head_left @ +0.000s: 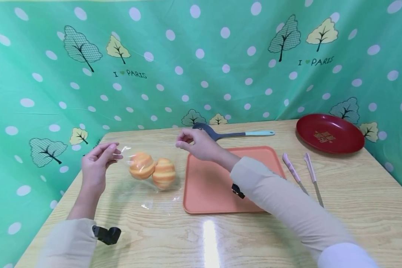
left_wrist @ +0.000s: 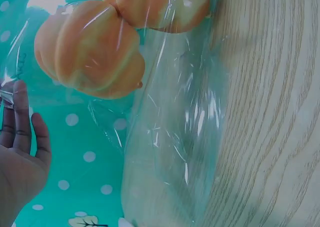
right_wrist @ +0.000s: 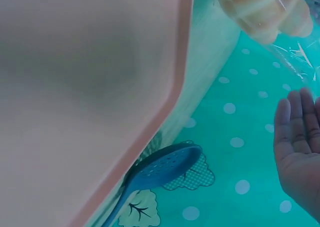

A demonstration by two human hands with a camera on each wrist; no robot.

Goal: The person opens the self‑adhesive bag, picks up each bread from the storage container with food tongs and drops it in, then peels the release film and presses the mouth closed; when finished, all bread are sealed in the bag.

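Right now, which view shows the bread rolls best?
The head view: both rolls show whole through clear plastic. The left wrist view is closer but crops one; the right wrist view catches only part.

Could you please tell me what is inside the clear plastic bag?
The clear plastic bag holds two orange, striped buns, touching each other. Where they meet, their facing sides are covered and cannot be seen.

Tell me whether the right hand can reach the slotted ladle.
Probably yes: the right hand looks close to the slotted ladle with nothing visible between, though it seems to pinch the clear bag.
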